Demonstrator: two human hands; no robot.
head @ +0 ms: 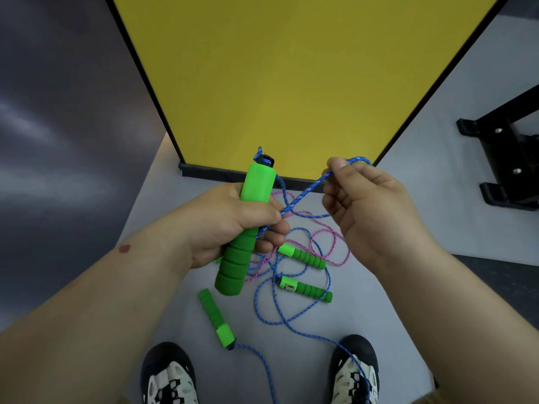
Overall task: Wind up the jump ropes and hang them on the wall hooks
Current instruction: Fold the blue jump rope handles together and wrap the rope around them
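Two shoes at 6 o'clock, blue rope trailing over right one. Three green handles on grey floor mid-frame, tangled with pink rope. Left hand fingers wrapped tight round fourth green handle, tilted upright. At 2 o'clock right hand pinches blue rope between thumb and forefinger, other fingers loosely curled. Yellow panel at 12 o'clock.

left hand grips green handle, right hand pinches blue rope w/ fingers.
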